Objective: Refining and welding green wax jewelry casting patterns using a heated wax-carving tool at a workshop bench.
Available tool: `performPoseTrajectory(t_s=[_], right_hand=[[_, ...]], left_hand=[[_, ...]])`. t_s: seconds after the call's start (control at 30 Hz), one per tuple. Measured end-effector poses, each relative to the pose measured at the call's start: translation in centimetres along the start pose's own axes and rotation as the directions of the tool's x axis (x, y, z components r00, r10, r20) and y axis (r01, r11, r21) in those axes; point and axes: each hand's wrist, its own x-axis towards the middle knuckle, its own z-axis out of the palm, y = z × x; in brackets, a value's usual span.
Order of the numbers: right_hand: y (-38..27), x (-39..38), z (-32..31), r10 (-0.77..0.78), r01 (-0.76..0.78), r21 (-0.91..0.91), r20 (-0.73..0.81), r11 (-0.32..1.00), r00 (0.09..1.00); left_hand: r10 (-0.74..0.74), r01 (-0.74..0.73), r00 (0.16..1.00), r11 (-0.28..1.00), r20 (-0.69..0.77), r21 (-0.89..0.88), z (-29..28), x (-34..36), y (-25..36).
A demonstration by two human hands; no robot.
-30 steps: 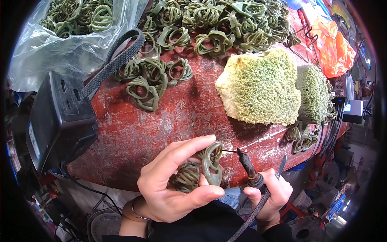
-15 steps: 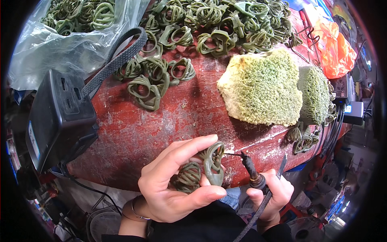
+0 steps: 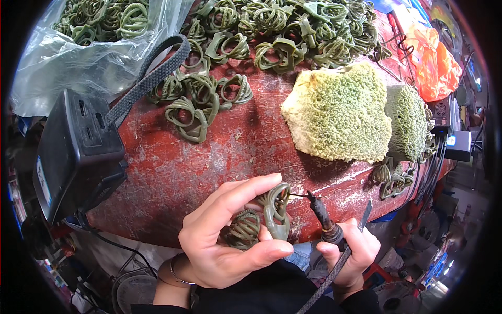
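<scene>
My left hand (image 3: 219,240) is curled round green looped wax-like pieces: an upright one (image 3: 275,214) between fingertip and thumb, and a ribbed one (image 3: 242,230) in the palm. My right hand (image 3: 350,251) grips a dark pen-like tool (image 3: 321,214), whose thin tip points left at the upright piece, at or very near its upper loop. A narrow grey strip or cord (image 3: 340,264) runs across my right hand, with a flat pointed end above the fingers; I cannot tell whether it is one item.
A worn red tabletop (image 3: 172,188) holds a black device with a strap (image 3: 78,152), a plastic bag of green pieces (image 3: 57,78), a pile of similar pieces (image 3: 272,21), two textured foam pads (image 3: 340,115) (image 3: 408,120), an orange bag (image 3: 434,68), bent wires and cables (image 3: 429,167).
The dark tool's tip shifted slightly right, then back left toward the upright piece. My left hand and the pieces in it have barely moved.
</scene>
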Motion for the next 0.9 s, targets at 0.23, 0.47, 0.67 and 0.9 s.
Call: performPoseTrajectory(t_s=[0.23, 0.47, 0.67, 0.9], right_hand=[[0.4, -0.2, -0.2, 0.009, -0.009, 0.076, 0.001, 0.997, 1.000], [0.7, -0.4, -0.1, -0.001, 0.000, 0.052, 0.016, 0.999, 1.000], [1.0, -0.9, -0.1, 0.137, -0.124, 0.150, -0.083, 0.981, 0.987], [2.1, -0.5, -1.4, 0.248, -0.236, 0.077, -0.349, 0.969, 0.904]], left_hand=[[0.000, 0.000, 1.000, 1.000, -0.003, -0.021, 0.1, 0.1, 0.1], [0.006, -0.005, 1.000, 1.000, 0.012, -0.008, -0.3, 0.0, -0.1], [-0.029, 0.030, 0.999, 0.999, 0.018, -0.018, 0.1, 0.1, 0.4], [0.134, -0.137, 0.987, 0.990, -0.088, -0.026, 1.3, 0.2, -0.2]])
